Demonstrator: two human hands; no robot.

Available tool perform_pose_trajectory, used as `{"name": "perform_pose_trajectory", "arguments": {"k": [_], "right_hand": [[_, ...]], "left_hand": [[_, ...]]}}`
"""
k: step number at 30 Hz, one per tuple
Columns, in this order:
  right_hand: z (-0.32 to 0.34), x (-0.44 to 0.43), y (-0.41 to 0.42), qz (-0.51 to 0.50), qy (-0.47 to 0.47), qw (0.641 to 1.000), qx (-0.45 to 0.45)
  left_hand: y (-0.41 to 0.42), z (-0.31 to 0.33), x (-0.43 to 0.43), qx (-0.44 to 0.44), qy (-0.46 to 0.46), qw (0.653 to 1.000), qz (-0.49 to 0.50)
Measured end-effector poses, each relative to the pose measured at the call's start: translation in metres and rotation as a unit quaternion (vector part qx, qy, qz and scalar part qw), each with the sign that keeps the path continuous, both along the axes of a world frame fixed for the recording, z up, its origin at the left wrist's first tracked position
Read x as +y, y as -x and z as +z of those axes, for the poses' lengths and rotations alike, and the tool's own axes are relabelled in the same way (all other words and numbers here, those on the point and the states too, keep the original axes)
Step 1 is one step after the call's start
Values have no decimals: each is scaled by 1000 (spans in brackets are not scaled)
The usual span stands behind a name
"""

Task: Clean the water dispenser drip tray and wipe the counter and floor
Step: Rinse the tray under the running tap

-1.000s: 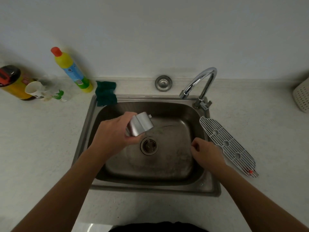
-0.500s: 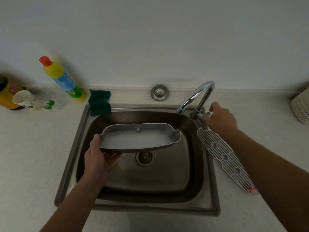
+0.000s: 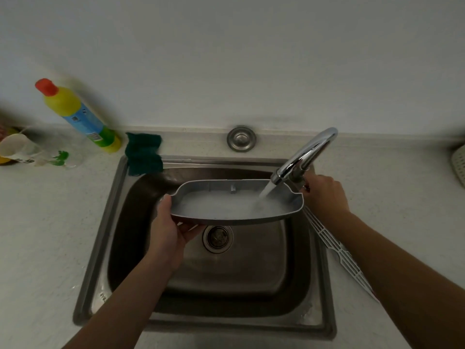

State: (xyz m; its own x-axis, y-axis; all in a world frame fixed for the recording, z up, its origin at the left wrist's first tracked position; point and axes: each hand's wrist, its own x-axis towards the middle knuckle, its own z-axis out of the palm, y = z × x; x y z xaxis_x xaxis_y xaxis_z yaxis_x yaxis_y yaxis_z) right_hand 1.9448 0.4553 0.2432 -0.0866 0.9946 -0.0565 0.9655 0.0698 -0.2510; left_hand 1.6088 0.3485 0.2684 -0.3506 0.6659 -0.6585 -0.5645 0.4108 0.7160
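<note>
The grey drip tray (image 3: 221, 195) hangs level over the steel sink (image 3: 100, 238), held at its left end by my left hand (image 3: 168, 233). Water streams from the chrome faucet (image 3: 304, 154) into the tray's right end, and the tray holds cloudy water. My right hand (image 3: 324, 192) is closed on the faucet handle behind the tray's right corner. The tray's white slotted grille (image 3: 339, 250) lies on the counter right of the sink, partly under my right forearm.
A dark green cloth (image 3: 143, 153) hangs over the sink's back left corner. A yellow cleaner bottle (image 3: 78, 117) and cups (image 3: 17, 149) stand at the back left. A white basket (image 3: 459, 165) sits at the far right. The drain (image 3: 217, 238) is uncovered.
The tray went from tipped on end to level under the spout. My right hand left the sink for the faucet handle, and water now runs into the tray.
</note>
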Motion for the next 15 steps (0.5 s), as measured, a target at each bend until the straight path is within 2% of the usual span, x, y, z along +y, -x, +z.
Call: {"name": "perform_pose_trajectory", "arguments": {"k": [3,6,8,10,12,13,15], "right_hand": [[3,-2,1,-37,34,998,28],[15,-16,-2,-142,52,976,159],[23,-34,1,-204,51,944,255],[33,-54,7,-251,127,888,364],[45,-69,12,-284,212,830,431],[52,-75,12,-292,222,814,451],[64,-85,13,-281,196,813,471]], "left_hand": [[-2,-2,4,10,5,1000,-13],[-3,-3,6,10,14,1000,-20],[-5,-6,7,2,19,1000,-22],[-8,-12,8,-17,21,999,-33],[-13,-19,9,-43,29,998,-46],[-16,-22,10,-58,38,996,-48],[-24,-30,11,-87,61,993,-54]]}}
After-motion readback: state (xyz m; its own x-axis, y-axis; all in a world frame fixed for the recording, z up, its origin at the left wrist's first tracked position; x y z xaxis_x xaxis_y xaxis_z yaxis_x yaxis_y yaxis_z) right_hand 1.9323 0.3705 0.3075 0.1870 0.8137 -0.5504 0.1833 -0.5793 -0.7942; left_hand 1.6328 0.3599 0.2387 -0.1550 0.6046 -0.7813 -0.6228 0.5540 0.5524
